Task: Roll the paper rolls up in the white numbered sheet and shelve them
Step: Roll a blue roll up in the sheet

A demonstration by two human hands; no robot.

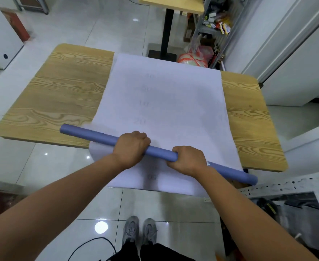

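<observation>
Starting nearest, a black cable (91, 243) is trailing across the tiles just beside the person's shoes (140, 230). I'm judging that a trip risk once the bundle is being carried to a shelf.

Moving up, both hands are clamping down over the blue paper roll (91, 133). The left hand (131, 147) is wrapping round it near the middle and the right hand (187, 160) is gripping further along, knuckles up, fingertips tucked out of sight.

The roll is lying across the near part of the white numbered sheet (164, 95), slanting against the sheet's edges and sticking out past both sides. If wrapping is starting from this angle, the sheet is likely going to spiral and telescope instead of closing evenly.

The sheet's near edge is hanging off the wooden table (64, 87), so any pull towards the body is risking the whole sheet sliding off.

Hard to read: a blue end is showing right at the right hand and more blue is continuing beyond it, slightly offset, so I cannot tell whether that is one roll or two. The printed numbers are faint and blurred.

At the right edge, a perforated metal shelf (286, 185) is cut off by the frame, and its free space is not showing.
</observation>
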